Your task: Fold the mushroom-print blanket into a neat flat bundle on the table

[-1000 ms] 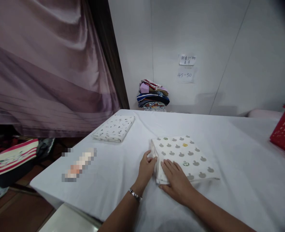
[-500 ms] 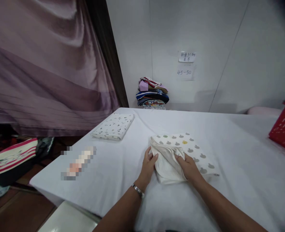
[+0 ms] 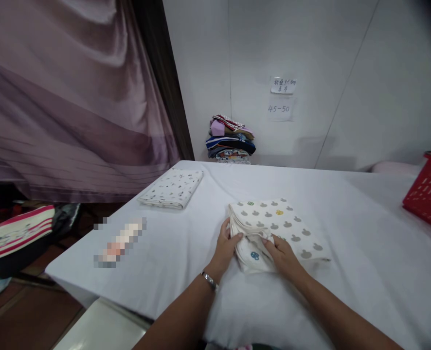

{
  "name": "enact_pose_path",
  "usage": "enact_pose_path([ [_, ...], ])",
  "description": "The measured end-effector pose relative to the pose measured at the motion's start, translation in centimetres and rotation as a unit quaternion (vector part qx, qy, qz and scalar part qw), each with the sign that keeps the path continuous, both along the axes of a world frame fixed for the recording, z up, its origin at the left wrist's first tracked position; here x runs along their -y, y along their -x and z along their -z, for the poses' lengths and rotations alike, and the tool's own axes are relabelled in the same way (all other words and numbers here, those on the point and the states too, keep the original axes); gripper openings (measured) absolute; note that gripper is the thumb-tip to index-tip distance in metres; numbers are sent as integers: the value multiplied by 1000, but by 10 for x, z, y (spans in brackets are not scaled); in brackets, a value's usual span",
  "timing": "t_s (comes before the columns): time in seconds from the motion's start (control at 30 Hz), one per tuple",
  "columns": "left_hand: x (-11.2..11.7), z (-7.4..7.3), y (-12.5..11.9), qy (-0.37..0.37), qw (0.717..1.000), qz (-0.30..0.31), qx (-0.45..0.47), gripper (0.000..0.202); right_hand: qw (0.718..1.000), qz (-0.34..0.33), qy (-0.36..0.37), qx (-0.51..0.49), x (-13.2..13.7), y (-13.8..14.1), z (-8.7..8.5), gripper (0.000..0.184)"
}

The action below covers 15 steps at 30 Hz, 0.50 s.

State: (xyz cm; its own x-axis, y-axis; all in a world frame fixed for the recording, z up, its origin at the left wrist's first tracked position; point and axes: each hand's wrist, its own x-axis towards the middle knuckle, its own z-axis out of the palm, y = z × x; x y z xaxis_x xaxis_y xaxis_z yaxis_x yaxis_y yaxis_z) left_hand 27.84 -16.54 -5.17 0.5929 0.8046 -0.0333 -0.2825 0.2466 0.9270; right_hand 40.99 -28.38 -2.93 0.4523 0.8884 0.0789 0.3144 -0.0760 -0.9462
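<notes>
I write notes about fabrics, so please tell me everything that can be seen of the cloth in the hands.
The cloth is white and looks soft and thin, printed with rows of grey shapes and a few yellow, green and blue ones. It lies on the table, folded in layers, its near-left part rumpled and its upper layers raised, with a blue shape showing below them. The left hand grips its left edge; the right hand pinches its raised layers. Its underside is hidden.

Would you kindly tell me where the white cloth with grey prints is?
In the head view, that white cloth lies right of centre on the white tabletop, its near left part held by the left hand and right hand.
</notes>
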Motion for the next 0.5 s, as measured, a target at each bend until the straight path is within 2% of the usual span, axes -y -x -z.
enact_pose_path([
  [0.1, -2, 2, 0, 17, 1000, -3, 2, 78, 992, 51, -7, -115, -1, -2, 0, 41],
  [0.2, -4, 3, 1, 20, 1000, -6, -20, 81, 959, 98, -52, -261, -1, -6, 1, 49],
  [0.27, -5, 3, 2, 16, 999, -12, -43, 81, 941, 107, -71, -312, -1, -14, 1, 55],
  [0.37, -6, 2, 3, 18, 997, -19, -67, 80, 940, 112, -68, -316, 0, -33, -3, 60],
  [0.5, -4, -4, 4, 45, 998, -13, -51, 78, 955, 110, -49, -270, 2, -54, -25, 55],
])
